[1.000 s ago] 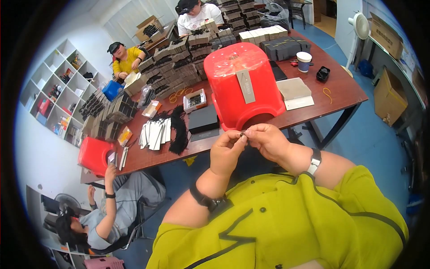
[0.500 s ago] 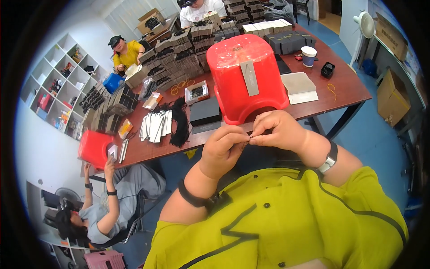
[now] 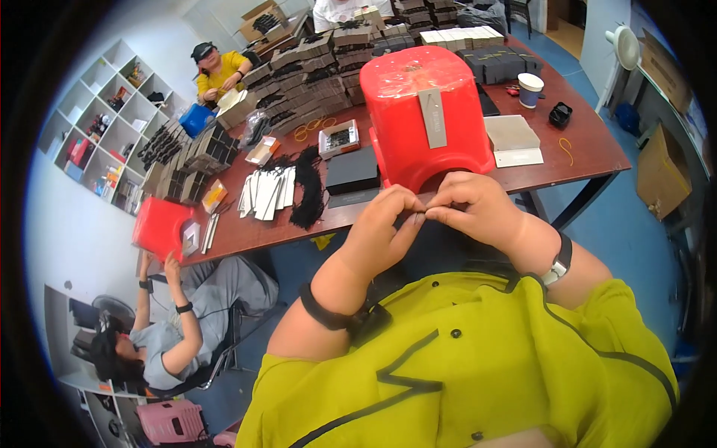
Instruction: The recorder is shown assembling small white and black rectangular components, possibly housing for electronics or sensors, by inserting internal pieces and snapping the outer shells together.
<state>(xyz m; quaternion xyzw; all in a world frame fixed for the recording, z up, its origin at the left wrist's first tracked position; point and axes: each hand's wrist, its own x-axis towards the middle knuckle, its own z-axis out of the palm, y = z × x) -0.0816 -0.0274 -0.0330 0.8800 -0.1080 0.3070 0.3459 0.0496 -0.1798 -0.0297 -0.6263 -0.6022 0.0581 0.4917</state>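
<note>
My left hand (image 3: pixel 378 230) and my right hand (image 3: pixel 479 209) meet fingertip to fingertip in front of the table's near edge. Both are closed in a pinch on something tiny and dark; the fingers hide most of it, so I cannot make out its kind. Just beyond them an upturned red plastic stool (image 3: pixel 467 86) stands on the table, clear film over its top. A narrow grey strip (image 3: pixel 435 127) lies against its near face. Left of the stool is a flat black box (image 3: pixel 352 171); to its right, an open grey-beige box (image 3: pixel 514 137).
White tags (image 3: pixel 267 194) and black cords (image 3: pixel 307 191) lie on the brown table (image 3: pixel 224 250). Tall stacks of grey bundles (image 3: pixel 314 82) fill its far side. A paper cup (image 3: pixel 530 89) stands at right. One co-worker (image 3: pixel 179 336) handles another red stool (image 3: pixel 159 228); others sit at the back.
The view has shifted a little, so the table and stool appear further right and slightly higher. My hands stay pinched together. The far co-worker in yellow has raised the head.
</note>
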